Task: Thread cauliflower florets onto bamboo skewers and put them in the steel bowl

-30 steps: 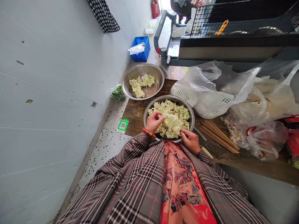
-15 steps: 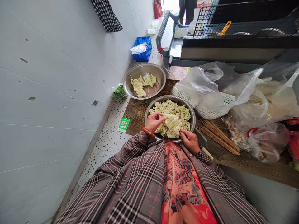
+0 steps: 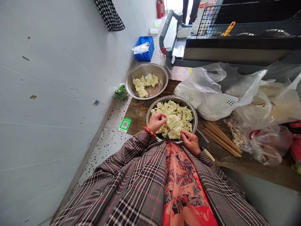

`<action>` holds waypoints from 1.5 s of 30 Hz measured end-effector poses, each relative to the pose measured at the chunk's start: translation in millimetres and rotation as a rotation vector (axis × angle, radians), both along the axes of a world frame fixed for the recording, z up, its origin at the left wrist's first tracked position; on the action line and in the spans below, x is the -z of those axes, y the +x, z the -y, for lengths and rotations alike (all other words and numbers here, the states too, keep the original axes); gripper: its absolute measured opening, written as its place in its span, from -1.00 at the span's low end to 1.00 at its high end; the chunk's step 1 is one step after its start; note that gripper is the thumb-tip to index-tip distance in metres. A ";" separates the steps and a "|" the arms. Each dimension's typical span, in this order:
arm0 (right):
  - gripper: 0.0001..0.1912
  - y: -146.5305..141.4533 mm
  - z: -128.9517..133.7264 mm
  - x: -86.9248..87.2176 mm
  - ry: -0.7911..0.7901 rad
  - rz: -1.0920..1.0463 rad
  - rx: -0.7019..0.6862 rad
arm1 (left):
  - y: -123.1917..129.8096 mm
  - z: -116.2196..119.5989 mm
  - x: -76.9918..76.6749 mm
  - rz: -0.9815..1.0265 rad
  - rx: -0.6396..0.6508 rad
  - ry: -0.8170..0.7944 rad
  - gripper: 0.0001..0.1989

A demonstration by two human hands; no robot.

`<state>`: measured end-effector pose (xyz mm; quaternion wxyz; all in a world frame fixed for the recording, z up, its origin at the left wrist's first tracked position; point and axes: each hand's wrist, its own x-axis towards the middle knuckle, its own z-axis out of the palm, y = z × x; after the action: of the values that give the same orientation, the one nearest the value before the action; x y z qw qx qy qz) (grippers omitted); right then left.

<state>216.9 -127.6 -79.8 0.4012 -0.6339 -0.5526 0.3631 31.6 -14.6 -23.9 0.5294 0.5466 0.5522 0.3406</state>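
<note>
My left hand [image 3: 156, 122], with a reddish-brown bracelet at the wrist, is pinched at the left side of a cauliflower cluster [image 3: 174, 123]; what its fingertips hold is too small to make out. My right hand [image 3: 191, 142] is closed at the cluster's lower right, on what seems a skewer end mostly hidden by the fingers. Both hands are over the near metal bowl [image 3: 195, 121], filled with cauliflower florets [image 3: 185, 113]. Behind it, a wider metal bowl [image 3: 128, 85] holds several skewered cauliflower pieces [image 3: 141, 89].
Wooden skewers [image 3: 221, 138] lie on the wooden board [image 3: 136, 110] right of the near bowl. Plastic bags [image 3: 211, 94] crowd the right side. A green QR card [image 3: 125, 125], bagged greens [image 3: 120, 92] and a blue crate [image 3: 144, 48] are at the left. A person's legs [image 3: 191, 11] show beyond.
The view has shifted slightly. My left fingertips are a little farther over the cluster's left side; my right hand is nearly still.
</note>
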 end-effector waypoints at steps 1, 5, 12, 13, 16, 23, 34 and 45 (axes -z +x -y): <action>-0.64 -0.4 -0.6 0.1 0.002 0.005 0.004 | 0.2 0.4 -0.3 -0.037 0.019 0.019 -0.90; -0.64 -2.6 -5.1 -3.8 -0.006 0.000 0.002 | 3.5 2.5 -2.3 -0.160 0.050 0.072 -0.92; -0.66 -1.8 -10.4 -13.8 -0.013 -0.089 -0.005 | 7.6 -8.2 -8.9 0.226 -0.040 0.008 -0.69; -0.67 -1.3 -10.2 -14.5 -0.013 -0.093 -0.008 | 7.3 -9.9 -9.4 0.260 -0.052 -0.008 -0.65; -0.67 -0.7 -9.4 -16.7 -0.020 -0.102 -0.020 | 8.1 -11.4 -9.2 0.278 -0.066 -0.109 -0.65; -0.68 -2.0 -10.1 -17.5 -0.008 -0.130 -0.036 | 19.8 -3.3 -7.2 0.294 -0.128 -0.230 -0.69; -0.65 -0.5 -7.0 -11.9 -0.040 -0.154 0.056 | 23.0 -6.2 -13.8 0.359 -0.210 -0.301 -0.63; -0.69 -0.1 -1.9 -9.3 0.068 0.001 0.101 | 27.7 -3.9 -8.8 0.360 -0.098 -0.280 -0.67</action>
<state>216.8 -125.7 -70.5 0.4402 -0.6472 -0.5319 0.3232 59.3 -10.7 -15.1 0.6728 0.3710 0.5165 0.3780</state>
